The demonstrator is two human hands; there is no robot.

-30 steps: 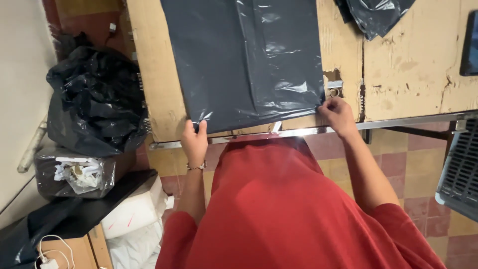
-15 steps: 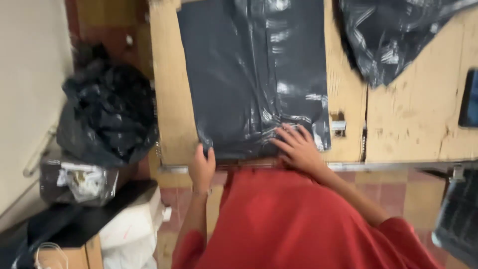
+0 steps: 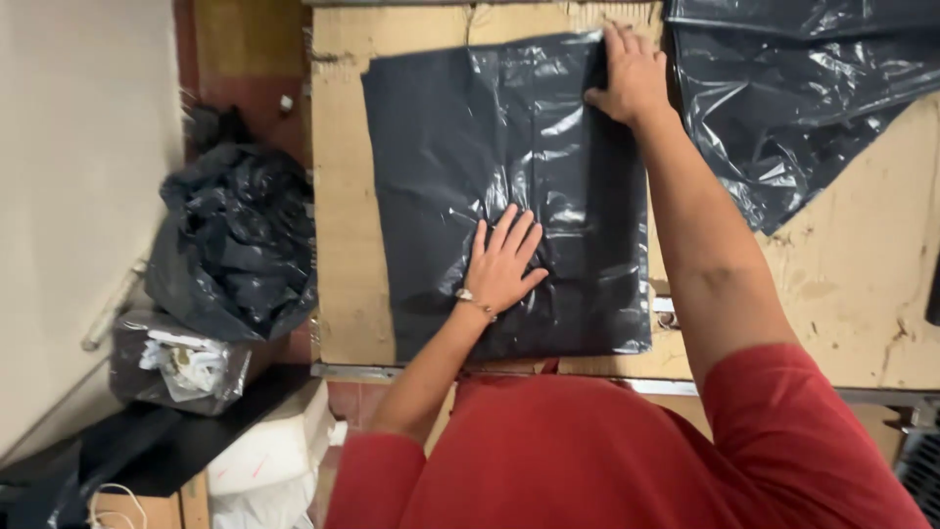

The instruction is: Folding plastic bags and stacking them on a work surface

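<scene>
A black plastic bag (image 3: pixel 509 196) lies spread flat on the worn wooden bench (image 3: pixel 842 284), its near edge close to the bench's front rim. The left hand (image 3: pixel 502 263) presses down on the middle of the bag, palm flat and fingers spread wide, holding nothing. The right hand (image 3: pixel 632 76) reaches to the bag's far right corner, fingers resting on its edge; another crumpled black sheet (image 3: pixel 793 98) lies just beside it.

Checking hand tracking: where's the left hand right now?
Head view, centre: left hand lies flat, fingers spread, on the black plastic sheet on the worn table.
</scene>
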